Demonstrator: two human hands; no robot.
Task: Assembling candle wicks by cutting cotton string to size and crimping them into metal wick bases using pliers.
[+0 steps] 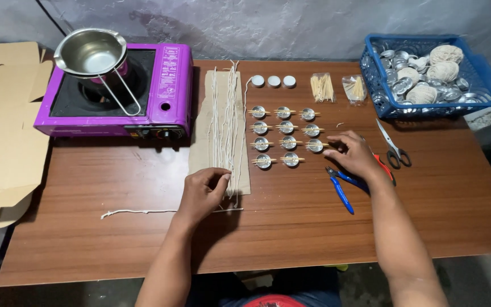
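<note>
- White wicks (223,122) lie side by side on a cardboard strip (202,145) on the bench (291,227), long axes running away from the person, far ends toward the wall, near ends at the strip's front edge.
- Left hand (201,193) rests at those near ends, fingers curled, thumb and forefinger pinching one wick end.
- One loose wick (137,212) lies crosswise, left of that hand, its long axis along the bench front.
- Right hand (352,153) sits flat and loosely open by the rightmost cups (286,136), fingertips close to a cup; whether it holds anything I cannot tell.
- Blue cutters (341,189) lie just under that wrist, scissors (394,146) near to the right.
- Risk, as I judge it: a pull on the pinched wick could drag its neighbours out of line, since they lie touching.
- Risk: the right hand could nudge a cup and knock off the sticks laid across it.
- Purple stove (115,91) with a steel pot stands well apart.
</note>
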